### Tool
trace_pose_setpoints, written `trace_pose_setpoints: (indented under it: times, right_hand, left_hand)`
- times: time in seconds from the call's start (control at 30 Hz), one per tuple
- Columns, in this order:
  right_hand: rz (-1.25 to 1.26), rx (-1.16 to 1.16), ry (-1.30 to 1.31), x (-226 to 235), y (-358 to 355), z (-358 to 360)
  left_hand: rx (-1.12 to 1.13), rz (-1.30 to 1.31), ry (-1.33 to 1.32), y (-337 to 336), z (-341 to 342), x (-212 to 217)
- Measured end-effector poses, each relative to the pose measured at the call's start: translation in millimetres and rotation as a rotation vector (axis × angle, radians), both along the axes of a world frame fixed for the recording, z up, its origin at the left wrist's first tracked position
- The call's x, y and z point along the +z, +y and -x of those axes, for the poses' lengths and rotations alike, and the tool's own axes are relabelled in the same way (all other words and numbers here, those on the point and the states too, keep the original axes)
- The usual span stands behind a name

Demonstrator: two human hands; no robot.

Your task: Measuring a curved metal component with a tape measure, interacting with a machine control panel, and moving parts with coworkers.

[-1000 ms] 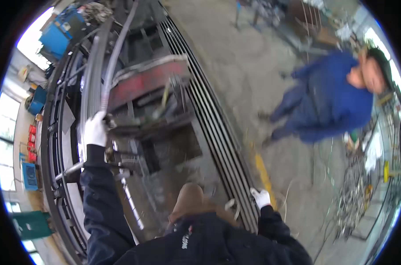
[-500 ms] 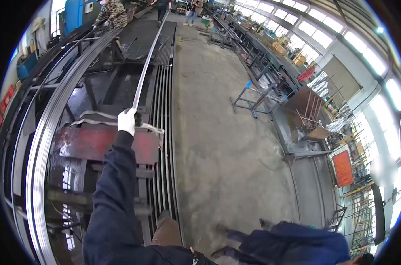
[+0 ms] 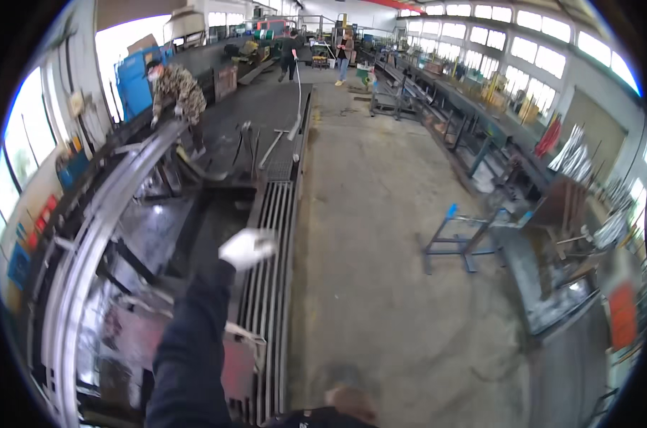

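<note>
Up front, gloved left hand (image 3: 247, 247) over steel bars (image 3: 270, 285), concrete floor (image 3: 380, 285).

The left hand (image 3: 247, 247) wears a white work glove, plain and slightly creased, blurred at the fingers. The forearm behind it is covered by a dark navy long sleeve of thick, matte cloth with soft folds, running to the near edge. A dark shoe toe shows at the near bottom edge.
</note>
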State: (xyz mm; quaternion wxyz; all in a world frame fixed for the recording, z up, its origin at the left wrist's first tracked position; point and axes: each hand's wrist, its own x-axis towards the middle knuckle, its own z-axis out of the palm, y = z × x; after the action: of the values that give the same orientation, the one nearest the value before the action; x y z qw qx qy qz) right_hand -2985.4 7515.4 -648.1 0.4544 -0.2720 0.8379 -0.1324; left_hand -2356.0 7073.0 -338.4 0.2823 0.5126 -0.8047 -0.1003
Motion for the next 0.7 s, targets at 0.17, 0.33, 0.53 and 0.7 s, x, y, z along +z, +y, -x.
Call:
trace_pose_setpoints:
  times: [0.17,0.33,0.53,0.7]
  right_hand:
    - [0.444,-0.04,-0.186,75,-409,36]
    - [0.673,0.224,-0.372,153,-848,1]
    - [0.512,0.204,-0.325,88,-1152,27]
    - [0.401,0.013,-0.482,69,-1379,3]
  left_hand:
    - [0.357,-0.616,0.299,-28,22,-140]
    - [0.629,-1.057,0.351,-164,46,-300]
    - [0.653,-1.04,0.239,-481,28,-374]
    - [0.538,-0.806,0.152,-846,13,-225]
